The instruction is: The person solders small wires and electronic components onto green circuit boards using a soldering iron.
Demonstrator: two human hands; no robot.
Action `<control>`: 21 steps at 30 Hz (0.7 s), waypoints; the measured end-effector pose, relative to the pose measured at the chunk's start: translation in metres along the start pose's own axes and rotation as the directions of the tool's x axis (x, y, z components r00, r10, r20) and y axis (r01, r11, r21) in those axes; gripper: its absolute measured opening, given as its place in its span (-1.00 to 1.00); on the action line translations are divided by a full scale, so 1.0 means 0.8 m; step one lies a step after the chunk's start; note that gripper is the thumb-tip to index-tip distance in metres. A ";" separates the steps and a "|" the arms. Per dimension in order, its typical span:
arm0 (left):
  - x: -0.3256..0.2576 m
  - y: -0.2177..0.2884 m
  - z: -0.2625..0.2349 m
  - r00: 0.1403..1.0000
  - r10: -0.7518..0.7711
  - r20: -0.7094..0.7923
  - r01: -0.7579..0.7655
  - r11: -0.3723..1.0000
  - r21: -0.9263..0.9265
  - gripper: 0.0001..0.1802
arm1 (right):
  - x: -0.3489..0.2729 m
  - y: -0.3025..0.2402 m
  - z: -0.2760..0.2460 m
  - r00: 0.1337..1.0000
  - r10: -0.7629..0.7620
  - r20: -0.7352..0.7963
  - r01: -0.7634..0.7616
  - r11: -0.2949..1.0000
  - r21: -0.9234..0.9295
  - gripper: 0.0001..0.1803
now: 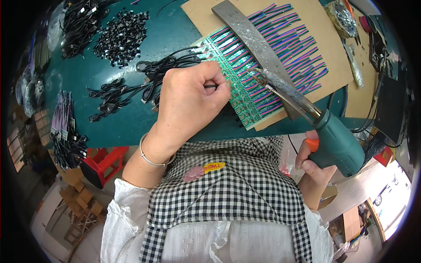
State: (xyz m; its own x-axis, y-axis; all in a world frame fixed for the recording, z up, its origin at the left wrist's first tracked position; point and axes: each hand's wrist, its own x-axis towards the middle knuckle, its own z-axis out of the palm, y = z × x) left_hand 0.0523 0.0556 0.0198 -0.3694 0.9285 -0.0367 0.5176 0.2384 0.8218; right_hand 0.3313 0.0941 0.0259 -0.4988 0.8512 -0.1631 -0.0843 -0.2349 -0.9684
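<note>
My left hand (193, 98) is closed, pinching the end of a black cable (211, 86) over the near edge of a green circuit board panel (250, 115). My right hand (313, 160) grips a green soldering gun (340, 142) with an orange trigger. Its metal tip (258, 74) reaches over the panel, right of my left hand; whether it touches a board I cannot tell. Rows of short multicoloured wires (302, 52) run out from the panel's far side. Across them lies a flat grey metal bar (256, 37). More black cables (164, 65) lie behind my left hand.
A heap of small black connectors (123, 37) and bundled black cables (79, 26) sit at the far left of the green table (131, 131). Brown board (337, 79) lies under the panel. A red stool (105, 164) stands below the left edge.
</note>
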 end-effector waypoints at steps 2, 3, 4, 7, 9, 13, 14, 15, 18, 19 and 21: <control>-0.001 0.002 -0.001 1.000 0.006 -0.005 -0.006 1.000 0.018 -0.88 | 0.000 -0.001 0.001 1.000 0.007 0.013 -0.007 1.000 0.001 -0.24; -0.002 0.003 -0.002 1.000 0.011 -0.009 -0.011 0.999 0.036 -0.89 | 0.001 -0.002 0.002 1.000 -0.004 0.015 0.004 1.000 0.001 -0.25; -0.004 0.004 -0.004 1.000 0.011 -0.012 -0.011 0.999 0.036 -0.89 | 0.001 -0.002 0.003 1.000 -0.014 0.017 0.014 1.000 0.001 -0.26; -0.012 0.003 -0.012 0.998 0.062 -0.033 -0.059 0.995 0.082 -0.93 | 0.001 -0.002 0.004 0.999 -0.036 0.029 0.036 0.999 0.000 -0.27; -0.019 0.001 -0.023 0.998 0.061 -0.020 -0.059 0.993 0.102 -0.94 | 0.001 -0.001 -0.001 0.998 -0.051 0.047 0.052 0.998 -0.017 -0.27; -0.027 -0.005 -0.021 0.996 0.081 -0.048 -0.078 0.996 0.047 -0.87 | 0.000 0.001 0.000 0.997 -0.069 0.016 0.069 0.997 -0.015 -0.27; -0.026 -0.004 -0.019 0.996 0.079 -0.052 -0.076 0.996 0.048 -0.87 | 0.001 0.000 0.002 0.997 -0.069 0.020 0.069 0.997 -0.014 -0.27; -0.024 -0.002 -0.017 0.990 0.131 -0.060 -0.125 0.988 0.093 -0.84 | 0.001 -0.002 0.004 0.998 -0.049 0.029 0.050 0.999 -0.007 -0.27; -0.021 -0.007 -0.009 0.973 0.214 -0.081 -0.200 0.968 0.150 -0.74 | 0.002 -0.003 0.005 0.998 -0.035 0.055 0.035 0.999 -0.006 -0.27; -0.018 -0.012 -0.006 0.952 0.293 -0.090 -0.275 0.946 0.173 -0.74 | 0.002 -0.003 0.004 0.997 -0.040 0.073 0.041 0.999 -0.012 -0.26; -0.012 -0.014 -0.002 0.923 0.373 -0.095 -0.350 0.917 0.193 -0.74 | 0.000 0.000 0.001 0.997 -0.055 0.049 0.056 0.998 -0.025 -0.26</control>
State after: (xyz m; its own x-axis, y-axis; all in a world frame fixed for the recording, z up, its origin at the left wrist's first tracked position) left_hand 0.0488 0.0440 0.0114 -0.2211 0.9191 0.3262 0.7525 -0.0520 0.6565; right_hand 0.3305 0.0933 0.0261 -0.5353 0.8387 -0.1003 -0.0905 -0.1750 -0.9804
